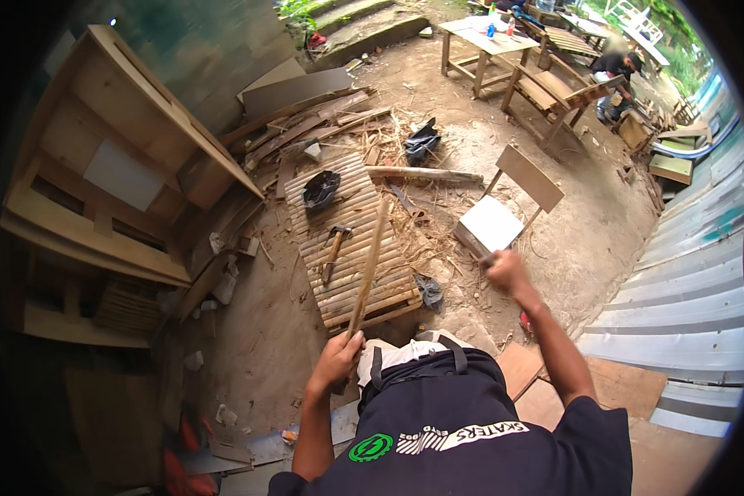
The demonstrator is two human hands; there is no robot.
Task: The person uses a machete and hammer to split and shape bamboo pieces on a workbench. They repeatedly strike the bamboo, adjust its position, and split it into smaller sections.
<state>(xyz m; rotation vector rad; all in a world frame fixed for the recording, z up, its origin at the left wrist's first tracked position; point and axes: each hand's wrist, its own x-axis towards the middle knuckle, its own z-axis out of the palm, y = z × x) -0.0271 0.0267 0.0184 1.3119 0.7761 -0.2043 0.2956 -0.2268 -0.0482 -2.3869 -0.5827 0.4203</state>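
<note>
Closest in, the left hand (pixel 336 357) has its grip clamped on the low end of a bamboo stick (pixel 367 266), right next to the dark shirt and pale shorts. The stick runs up and away from the hand, tilted a bit right, its far end over the slat panel (pixel 393 289).

The right hand (pixel 505 269) is raised out to the right, grip closed into a fist. There's something dark poking out of it toward the left, but it's too blurry to say what, so can't tell what it's clamped on.

The panel lies flat on the dirt ground (pixel 256 331) just ahead of the knees. A hammer (pixel 335 248) rests on it, left of the stick, and a dark rag (pixel 320 190) sits at the far end. Another grey rag (pixel 429 291) lies off its right edge.

Just behind the right hand is a folding chair (pixel 504 207) with a white seat. Left of everything, a big wooden shelf unit (pixel 99 190) leans against the wall, with scrap planks (pixel 306 124) piled past the panel.

Far back there's a desk (pixel 488 37) with small stuff on it, a slatted bench (pixel 554 91), and another person (pixel 616 70) crouched near it. Corrugated metal sheets (pixel 686 281) run along the right.
</note>
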